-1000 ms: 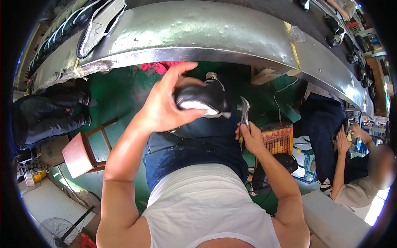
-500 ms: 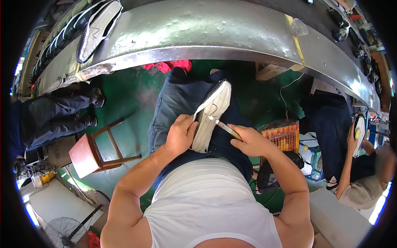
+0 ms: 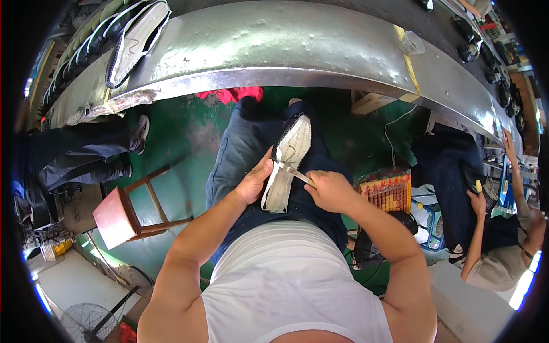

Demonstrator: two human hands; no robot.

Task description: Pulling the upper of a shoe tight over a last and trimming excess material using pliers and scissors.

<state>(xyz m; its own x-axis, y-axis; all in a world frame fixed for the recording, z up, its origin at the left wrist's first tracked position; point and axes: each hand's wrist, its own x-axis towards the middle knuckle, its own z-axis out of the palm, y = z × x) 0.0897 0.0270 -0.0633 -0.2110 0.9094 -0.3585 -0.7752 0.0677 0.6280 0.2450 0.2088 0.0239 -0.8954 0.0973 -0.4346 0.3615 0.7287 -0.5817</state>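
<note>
A shoe upper [image 3: 279, 191] lies lengthwise over my lap, its pale underside turned up and its toe pointing away from me. Dark stitching edges part of its rim, and a curved dark mark crosses the front. My left hand [image 3: 257, 180] grips its left side, thumb on top. In my right hand [image 3: 331, 190] is a brush [image 3: 297, 174] with a metal neck and a light brown handle. The brush's tip lies across the middle of the underside, near my left thumb and the left edge.
A metal-topped bench [image 3: 274, 46] spans the far side, with another shoe upper [image 3: 134, 48] and a clear cup [image 3: 412, 43] on it. A stool [image 3: 120, 217] stands at left, a fan [image 3: 88, 320] lower left. A co-worker [image 3: 492, 263] sits at right; another person's legs [image 3: 86, 151] show at left.
The brush has moved left across the underside to its left edge and lies more sideways. The shoe upper has shifted slightly left and nearer. My left hand has turned, its fingers more stretched along the edge.
</note>
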